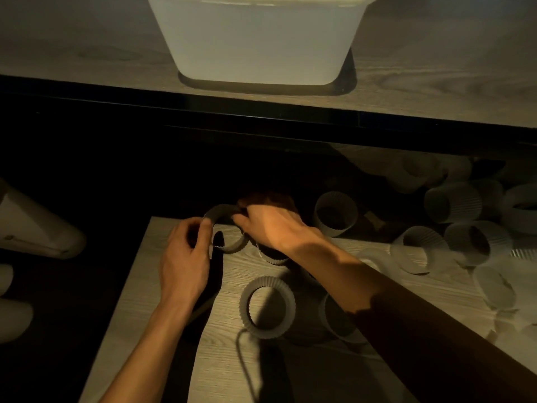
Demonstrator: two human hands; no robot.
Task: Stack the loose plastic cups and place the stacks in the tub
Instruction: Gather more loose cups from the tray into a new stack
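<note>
A pale ribbed plastic cup (229,245) hangs just above the near edge of a low wooden surface (232,373). My left hand (186,257) pinches its left rim and my right hand (270,225) grips its far rim. Under my right wrist stands another ribbed cup (273,257). A third cup (268,306) stands upright below it, mouth up. Several loose cups lie on their sides to the right, such as one (335,213) and another (418,248). The white plastic tub (261,42) stands on a higher wooden shelf at the top.
A dark gap separates the shelf's black front edge (261,112) from the low surface. A thin cord (244,365) runs across the surface below the upright cup. Pale rounded objects (32,228) sit at the far left in shadow. The light is dim.
</note>
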